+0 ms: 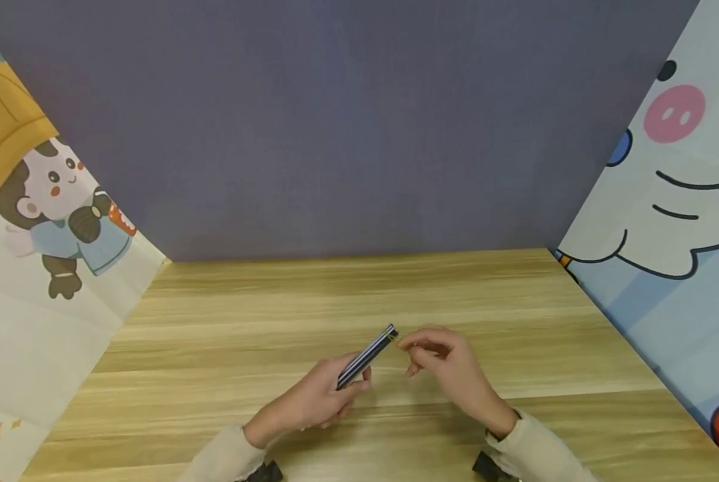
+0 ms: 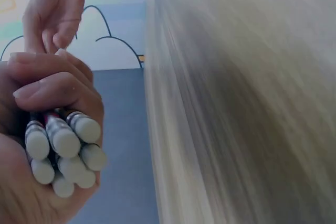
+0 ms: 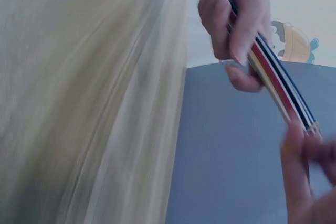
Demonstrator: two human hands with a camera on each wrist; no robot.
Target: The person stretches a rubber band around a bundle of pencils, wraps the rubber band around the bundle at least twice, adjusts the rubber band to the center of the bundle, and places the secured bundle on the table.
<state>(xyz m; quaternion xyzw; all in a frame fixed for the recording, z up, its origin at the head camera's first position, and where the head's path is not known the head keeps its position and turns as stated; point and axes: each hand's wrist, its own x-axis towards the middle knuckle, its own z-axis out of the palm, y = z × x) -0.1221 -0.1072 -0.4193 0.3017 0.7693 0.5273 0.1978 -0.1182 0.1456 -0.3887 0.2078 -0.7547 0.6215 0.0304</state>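
My left hand (image 1: 329, 395) grips a bundle of several striped pencils (image 1: 365, 358), tilted up to the right. Their white erasers (image 2: 65, 142) poke out below the curled fingers in the left wrist view. Dark blue, red and white stripes run along the pencils (image 3: 283, 85) in the right wrist view. At their far end sits a small yellowish band (image 3: 313, 128), like a rubber band. My right hand (image 1: 450, 365) is beside that end, thumb and index finger bent together and seeming to pinch the band. Blur in the right wrist view hides the exact contact.
Both hands are above a wood-grain tabletop (image 1: 245, 301). A grey-purple panel (image 1: 359, 134) rises along its back edge. Cartoon-printed sheets flank it, with a monkey figure (image 1: 58, 194) at left and a pink-snouted figure (image 1: 673, 114) at right.
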